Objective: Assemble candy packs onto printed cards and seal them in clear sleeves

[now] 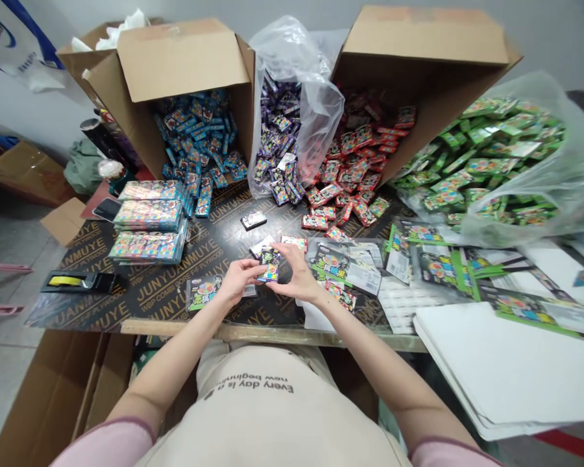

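Between my hands, above the dark table, is a small purple packet [269, 264] with a colourful printed face. My left hand [241, 279] pinches its left edge. Fingers and thumb of my right hand [296, 272] curve around its right side, at the top and bottom corners. Just behind it lie a white packet [261, 246] and a red packet [294, 243], both partly hidden. A black-and-white packet [254, 220] rests farther back. Beneath my left hand is a flat printed sleeve [202, 292]. More printed sleeves [348, 267] lie right of my right hand.
Open cartons hold blue packets [199, 136] and red packets [360, 155]; clear bags hold purple packets [279, 130] and green packets [496, 155]. Stacked filled packs [148, 224] and a tape dispenser [80, 282] stand left. White sheets [516, 363] overhang the table's right front edge.
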{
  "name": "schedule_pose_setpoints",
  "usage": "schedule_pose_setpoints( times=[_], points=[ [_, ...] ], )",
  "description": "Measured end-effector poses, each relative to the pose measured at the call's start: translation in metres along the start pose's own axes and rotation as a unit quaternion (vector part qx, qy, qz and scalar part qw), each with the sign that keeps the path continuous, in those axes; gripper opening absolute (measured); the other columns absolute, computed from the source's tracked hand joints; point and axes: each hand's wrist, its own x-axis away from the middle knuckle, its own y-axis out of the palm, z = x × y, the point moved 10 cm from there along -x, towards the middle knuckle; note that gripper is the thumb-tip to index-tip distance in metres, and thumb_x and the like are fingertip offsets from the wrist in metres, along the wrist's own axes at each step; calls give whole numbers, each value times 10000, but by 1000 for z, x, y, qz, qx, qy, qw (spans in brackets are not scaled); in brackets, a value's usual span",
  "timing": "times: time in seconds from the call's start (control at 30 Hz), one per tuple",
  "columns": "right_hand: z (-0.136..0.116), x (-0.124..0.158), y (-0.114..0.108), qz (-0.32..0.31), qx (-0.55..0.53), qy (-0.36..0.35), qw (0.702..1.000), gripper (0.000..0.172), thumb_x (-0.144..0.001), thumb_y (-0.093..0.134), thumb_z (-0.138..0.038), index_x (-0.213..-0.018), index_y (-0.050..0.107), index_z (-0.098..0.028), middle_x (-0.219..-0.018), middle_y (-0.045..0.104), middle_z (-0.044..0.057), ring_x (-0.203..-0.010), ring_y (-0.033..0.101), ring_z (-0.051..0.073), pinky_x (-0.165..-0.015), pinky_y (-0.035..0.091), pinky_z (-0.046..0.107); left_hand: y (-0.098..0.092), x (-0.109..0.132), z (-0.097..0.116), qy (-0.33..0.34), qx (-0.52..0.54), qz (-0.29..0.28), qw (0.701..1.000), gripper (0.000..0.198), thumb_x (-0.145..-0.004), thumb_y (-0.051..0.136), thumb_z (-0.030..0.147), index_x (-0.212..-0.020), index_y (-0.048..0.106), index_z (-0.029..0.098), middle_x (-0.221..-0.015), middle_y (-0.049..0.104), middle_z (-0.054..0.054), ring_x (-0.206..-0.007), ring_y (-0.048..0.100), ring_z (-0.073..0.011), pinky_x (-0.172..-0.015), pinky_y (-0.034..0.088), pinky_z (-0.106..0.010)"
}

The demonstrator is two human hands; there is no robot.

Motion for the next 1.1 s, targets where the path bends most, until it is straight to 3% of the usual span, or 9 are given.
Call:
schedule_pose_setpoints(
  times=[0.1,0.23,0.3,0.5,0.67,0.77,0.87,0.97,1.1],
  points=[
    [7,9,-5,49,51,37,997,683,-638,691,-335,-1277,470,-236,-1214,571,102,-1151,514,300,-1011,355,471,-13,11,21,125,-219,-12,968,560,-641,746,513,-1055,676,143,-999,700,-110,-929,642,-248,-854,501,-404],
    [21,23,2,34,129,47,990,683,-641,727,-452,-1247,499,-233,-1175,614,101,-1139,531,318,-1058,256,495,-19,30,19,236,-573,-38,784,1006,-495,853,426,-1386,440,211,-1299,535,-150,-1242,443,-361,-1071,271,-547],
    [24,30,15,-1,149,33,988,714,-662,723,-511,-1276,481,-237,-1206,617,99,-1155,531,317,-1089,185,510,-25,33,7,232,-639,-47,732,1075,-530,838,374,-1455,314,211,-1248,540,-145,-1189,470,-350,-1036,308,-531],
    [19,38,41,-65,106,28,992,733,-694,708,-531,-1310,446,-231,-1269,598,120,-1217,505,315,-1099,131,529,-24,44,12,289,-579,-64,760,1137,-630,778,303,-1507,59,226,-1278,506,-120,-1156,481,-289,-1002,379,-438],
    [11,35,50,-108,28,2,994,846,-689,698,-557,-1382,350,-220,-1343,535,137,-1277,469,304,-1112,127,533,-20,49,19,302,-530,-90,787,1122,-636,767,252,-1503,56,244,-1314,489,-110,-1191,482,-273,-1042,361,-436],
    [13,34,45,-67,57,34,996,976,-662,699,-616,-1441,267,-217,-1402,474,157,-1372,338,334,-1119,112,545,-22,48,23,295,-522,-70,797,1103,-643,766,272,-1501,73,246,-1299,495,-113,-1179,492,-278,-1027,377,-446],
    [10,37,41,-17,59,74,995,838,-799,595,-557,-1470,213,-230,-1313,558,137,-1310,428,299,-1118,132,530,-26,44,26,286,-519,-46,804,1105,-644,768,290,-1499,68,262,-1287,501,-105,-1161,503,-275,-1007,396,-445],
    [1,34,56,-78,29,30,996,603,-920,453,-437,-1460,249,-262,-1276,602,93,-1224,514,243,-1116,151,506,-23,42,23,287,-524,-49,800,1118,-639,777,304,-1499,64,269,-1263,514,-97,-1154,505,-271,-1012,390,-449],
    [52,13,22,-11,152,96,984,608,-853,570,-408,-1403,387,-225,-1371,519,132,-1291,423,295,-1096,178,522,-28,36,14,276,-544,-34,791,1136,-624,786,294,-1502,66,258,-1252,518,-105,-1139,502,-280,-1007,386,-464]
  ],
)
